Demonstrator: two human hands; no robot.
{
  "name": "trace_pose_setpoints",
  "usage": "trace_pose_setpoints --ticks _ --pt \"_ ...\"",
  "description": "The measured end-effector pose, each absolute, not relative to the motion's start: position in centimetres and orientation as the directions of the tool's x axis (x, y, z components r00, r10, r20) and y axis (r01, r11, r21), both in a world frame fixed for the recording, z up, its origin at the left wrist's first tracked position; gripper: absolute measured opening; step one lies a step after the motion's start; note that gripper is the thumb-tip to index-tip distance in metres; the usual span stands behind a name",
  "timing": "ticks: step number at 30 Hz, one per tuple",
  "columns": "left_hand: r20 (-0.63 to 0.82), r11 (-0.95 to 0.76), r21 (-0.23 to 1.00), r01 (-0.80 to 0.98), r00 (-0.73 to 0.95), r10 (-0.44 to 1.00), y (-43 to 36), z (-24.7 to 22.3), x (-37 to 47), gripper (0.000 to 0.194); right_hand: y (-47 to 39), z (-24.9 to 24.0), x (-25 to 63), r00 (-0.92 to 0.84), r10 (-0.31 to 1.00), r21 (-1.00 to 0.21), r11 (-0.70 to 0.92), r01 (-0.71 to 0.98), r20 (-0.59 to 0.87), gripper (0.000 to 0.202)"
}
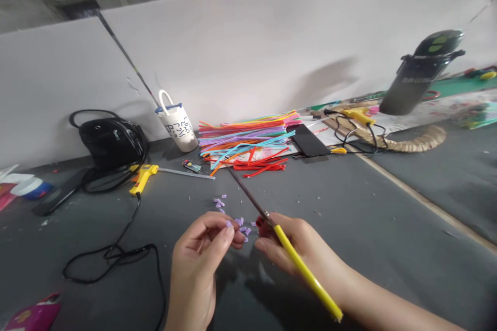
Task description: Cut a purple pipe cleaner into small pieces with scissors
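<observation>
My left hand (204, 248) is closed in a pinch, with a small lilac piece (229, 224) showing between thumb and fingertips. My right hand (301, 245) is closed around a tool with a straight yellow handle (306, 271) and a long, thin dark front end (248, 192) pointing away from me; its exact kind does not show. Something dark red shows at the right fingertips, too small to make out. Several cut lilac bits (247, 230) lie on the dark table between and just beyond my hands.
Behind my hands lies a pile of coloured pipe cleaners (244, 137), beside a black phone (308, 139). A yellow glue gun (144, 178) trails its cord on the left. A white cup (180, 129), black bag (111, 139) and dark tumbler (413, 83) stand along the partition.
</observation>
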State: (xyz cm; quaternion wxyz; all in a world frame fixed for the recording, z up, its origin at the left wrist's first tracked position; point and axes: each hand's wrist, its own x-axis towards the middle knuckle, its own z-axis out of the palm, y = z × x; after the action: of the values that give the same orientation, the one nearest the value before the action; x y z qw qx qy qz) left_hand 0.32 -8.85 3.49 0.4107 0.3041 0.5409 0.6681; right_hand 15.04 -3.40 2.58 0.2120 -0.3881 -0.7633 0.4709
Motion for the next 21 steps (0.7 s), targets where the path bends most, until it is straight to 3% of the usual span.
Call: trace_pose_setpoints --ticks 2,7,12,21 --pt "-0.054 -0.047 0.976 -0.213 -0.445 0.894 -8.9 3.2 0.8 0.003 -3.4 2.6 15.0 -0.603 0.798 -0.95 0.174 0.261 -0.019 0.004" --pt "-0.052 0.036 0.998 -0.058 -0.298 0.953 -8.9 2.1 1.3 0.008 -3.3 2.5 14.9 -0.583 0.809 -0.993 -0.01 0.116 -0.076 0.006" --pt "0.036 0.002 0.981 0.192 -0.194 0.98 -8.9 1.5 1.0 0.01 -2.9 2.5 14.9 -0.575 0.818 -0.972 0.118 0.203 -0.021 0.005" --pt "0.055 0.002 0.956 0.294 -0.183 0.982 -8.9 1.6 0.9 0.01 -2.7 2.6 14.9 -0.581 0.813 -0.943 0.168 0.288 -0.033 0.006"
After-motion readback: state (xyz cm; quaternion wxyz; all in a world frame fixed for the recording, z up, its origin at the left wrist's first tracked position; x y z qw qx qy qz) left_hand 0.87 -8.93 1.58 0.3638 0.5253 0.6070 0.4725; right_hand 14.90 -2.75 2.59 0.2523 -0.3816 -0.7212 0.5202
